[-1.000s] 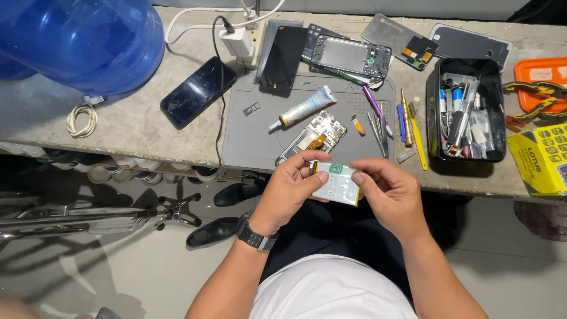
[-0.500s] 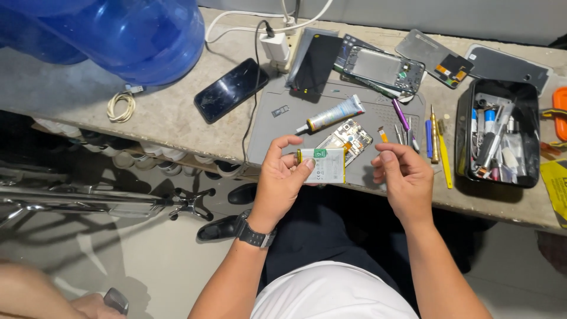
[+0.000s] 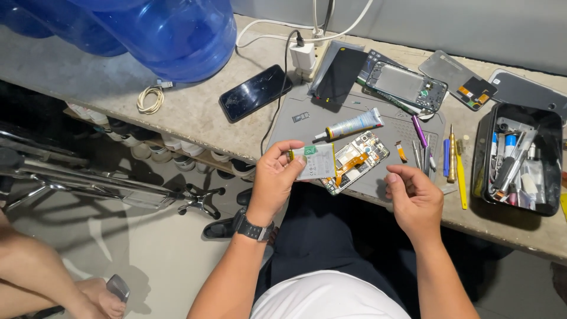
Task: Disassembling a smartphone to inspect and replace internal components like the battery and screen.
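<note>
Pale grey, the flat rectangular phone battery sits pinched in the left hand fingers, long axis pointing rightward. The right hand hangs loosely curled and empty, well apart to the battery's right.

A single head-worn camera looks steeply down from above the seated person, facing the workbench toward 12 o'clock, close to both hands; the person's lap sits at 6 o'clock, floor at 8 o'clock

A big blue water jug sits at the surface's far corner. Near it lies a dark phone. Well off from the jug stands a black tool tray.
</note>
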